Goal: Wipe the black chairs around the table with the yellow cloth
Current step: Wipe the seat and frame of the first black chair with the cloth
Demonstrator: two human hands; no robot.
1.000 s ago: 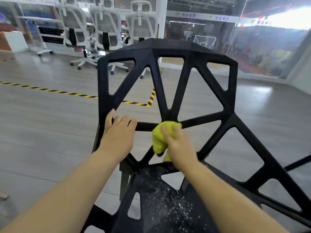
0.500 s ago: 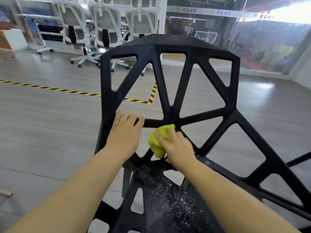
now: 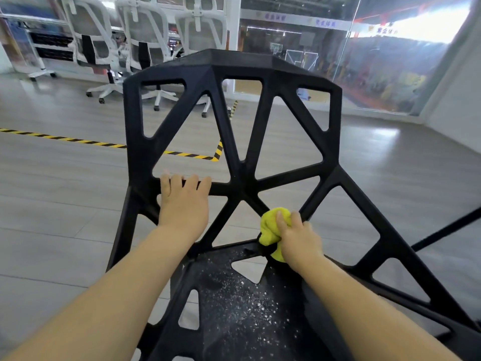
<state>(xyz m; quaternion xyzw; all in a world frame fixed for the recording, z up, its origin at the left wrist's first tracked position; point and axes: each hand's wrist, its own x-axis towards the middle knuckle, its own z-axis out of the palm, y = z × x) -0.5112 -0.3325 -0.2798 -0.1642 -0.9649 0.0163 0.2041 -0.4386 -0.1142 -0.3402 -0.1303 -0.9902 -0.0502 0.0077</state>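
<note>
- Fingers (image 3: 281, 219) of the right hand (image 3: 299, 241) are curled tight round the bunched yellow cloth (image 3: 270, 227). They press it against a lower diagonal strut of the black chair (image 3: 234, 66), just where the backrest meets the rear of the seat (image 3: 226, 321).
- Left hand (image 3: 183, 207) has its fingers (image 3: 177, 182) hooked over the horizontal bar of the backrest, apparently bracing the chair.
- Balled up like this, the cloth likely touches only a small patch. The strut's sides and the inner edges of the triangular openings could be passed over and stay dusty.
- White specks (image 3: 250, 303) lie scattered over the seat, close below the cloth. A careless downward stroke could push them through the seat's cut-outs onto the floor (image 3: 65, 191), or smear them instead of lifting them.
- A loose tail of cloth hangs below the hand beside the joint. It could catch in the tight corner where the struts converge and be tugged out of the grip.
- Pushing hard on the backrest could tip or slide the chair on the smooth floor if the bracing hand loosens.
- No table or other black chairs show here, so how much of the job remains cannot be told.
</note>
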